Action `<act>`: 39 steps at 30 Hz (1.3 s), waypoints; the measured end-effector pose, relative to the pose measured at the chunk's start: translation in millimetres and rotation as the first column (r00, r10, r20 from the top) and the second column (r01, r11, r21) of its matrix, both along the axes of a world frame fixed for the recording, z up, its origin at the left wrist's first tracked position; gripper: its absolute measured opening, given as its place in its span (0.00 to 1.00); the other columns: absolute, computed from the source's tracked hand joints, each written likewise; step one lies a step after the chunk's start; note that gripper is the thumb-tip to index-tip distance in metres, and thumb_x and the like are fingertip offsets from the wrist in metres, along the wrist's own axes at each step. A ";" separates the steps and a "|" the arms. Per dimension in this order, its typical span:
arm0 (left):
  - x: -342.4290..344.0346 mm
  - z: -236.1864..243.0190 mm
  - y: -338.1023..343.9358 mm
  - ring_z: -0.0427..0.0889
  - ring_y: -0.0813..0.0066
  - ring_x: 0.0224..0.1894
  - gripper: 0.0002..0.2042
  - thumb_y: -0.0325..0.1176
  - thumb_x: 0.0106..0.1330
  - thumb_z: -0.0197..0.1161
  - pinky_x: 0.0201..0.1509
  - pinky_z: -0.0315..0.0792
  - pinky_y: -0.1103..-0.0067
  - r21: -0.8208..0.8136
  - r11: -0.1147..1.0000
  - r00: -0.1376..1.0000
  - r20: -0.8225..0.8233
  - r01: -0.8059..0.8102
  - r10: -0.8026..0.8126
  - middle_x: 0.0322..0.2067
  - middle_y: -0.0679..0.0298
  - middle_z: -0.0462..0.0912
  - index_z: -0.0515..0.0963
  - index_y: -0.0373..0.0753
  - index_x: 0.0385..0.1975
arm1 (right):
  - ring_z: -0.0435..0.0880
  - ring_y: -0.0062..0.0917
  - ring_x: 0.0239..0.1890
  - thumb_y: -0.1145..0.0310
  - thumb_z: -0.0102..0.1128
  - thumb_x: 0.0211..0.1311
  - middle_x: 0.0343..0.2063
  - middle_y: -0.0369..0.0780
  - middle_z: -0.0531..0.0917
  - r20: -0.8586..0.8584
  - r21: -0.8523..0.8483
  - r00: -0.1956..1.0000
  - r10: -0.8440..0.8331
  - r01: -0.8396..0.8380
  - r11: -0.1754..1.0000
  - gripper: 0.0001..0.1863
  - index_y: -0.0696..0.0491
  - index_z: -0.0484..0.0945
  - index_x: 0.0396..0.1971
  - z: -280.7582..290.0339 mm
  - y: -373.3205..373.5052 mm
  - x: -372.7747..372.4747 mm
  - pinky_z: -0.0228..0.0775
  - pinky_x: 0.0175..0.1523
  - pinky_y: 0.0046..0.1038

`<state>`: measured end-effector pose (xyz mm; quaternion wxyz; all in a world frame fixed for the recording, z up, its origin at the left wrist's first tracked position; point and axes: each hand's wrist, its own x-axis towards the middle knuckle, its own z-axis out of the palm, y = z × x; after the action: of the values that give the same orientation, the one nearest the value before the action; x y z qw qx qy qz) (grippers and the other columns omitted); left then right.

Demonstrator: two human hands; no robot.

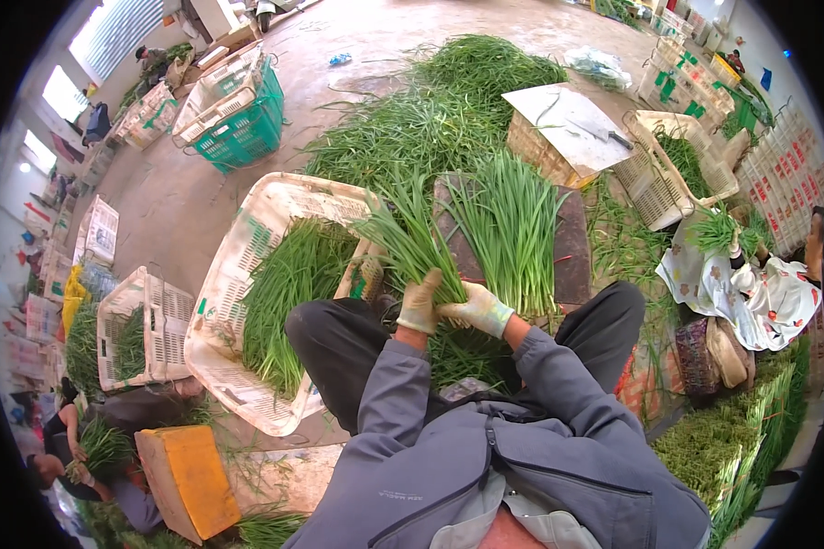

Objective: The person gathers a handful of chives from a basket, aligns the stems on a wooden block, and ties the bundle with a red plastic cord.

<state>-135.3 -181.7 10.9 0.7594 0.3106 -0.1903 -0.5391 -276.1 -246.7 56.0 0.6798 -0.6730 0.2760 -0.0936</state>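
My left hand, in a pale work glove, is closed round the lower part of a bunch of garlic chives. My right hand, gloved too, is closed at the stalk ends of the same bunch, touching it from the right. The leaves fan up and to the left, over the rim of a white plastic crate. More chives lie inside that crate, left of my knees. Just beyond my hands, a thick row of chives rests on a dark board, pale stalk ends toward me.
A large heap of chives covers the floor ahead. To its right, a knife lies on a white board atop a crate. Green crate stands far left; a yellow box is near left. Co-workers handle chives at both sides.
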 end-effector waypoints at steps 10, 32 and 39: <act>-3.9 -5.1 12.0 0.80 0.57 0.52 0.20 0.36 0.72 0.52 0.60 0.73 0.64 0.111 0.977 0.967 -0.198 0.182 -0.157 0.53 0.52 0.78 0.70 0.29 0.58 | 0.75 0.19 0.43 0.45 0.42 0.75 0.42 0.35 0.82 0.167 0.074 0.965 -0.200 0.190 0.979 0.31 0.62 0.76 0.51 -49.9 5.8 -20.3 0.68 0.52 0.25; -3.9 -6.1 0.0 0.83 0.53 0.46 0.21 0.35 0.66 0.52 0.54 0.78 0.61 -0.029 0.984 0.925 -0.338 0.177 -0.176 0.43 0.48 0.83 0.71 0.28 0.55 | 0.85 0.33 0.40 0.63 0.66 0.60 0.36 0.45 0.85 0.091 -0.486 0.941 -0.327 0.328 0.810 0.13 0.55 0.83 0.39 34.8 -19.4 -39.0 0.76 0.47 0.30; 11.5 -49.1 4.7 0.82 0.63 0.50 0.18 0.32 0.69 0.50 0.55 0.78 0.68 0.065 0.998 0.877 0.481 -0.019 -0.015 0.49 0.54 0.81 0.73 0.31 0.54 | 0.82 0.41 0.39 0.56 0.64 0.57 0.32 0.44 0.83 -0.057 -0.815 0.961 -0.272 0.113 0.569 0.14 0.51 0.83 0.34 39.6 -16.4 32.8 0.74 0.44 0.37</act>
<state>-123.8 -177.0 -38.2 0.6778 0.4605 -0.3544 -0.4505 -243.3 -263.1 95.6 0.2607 -0.8780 0.3344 -0.2220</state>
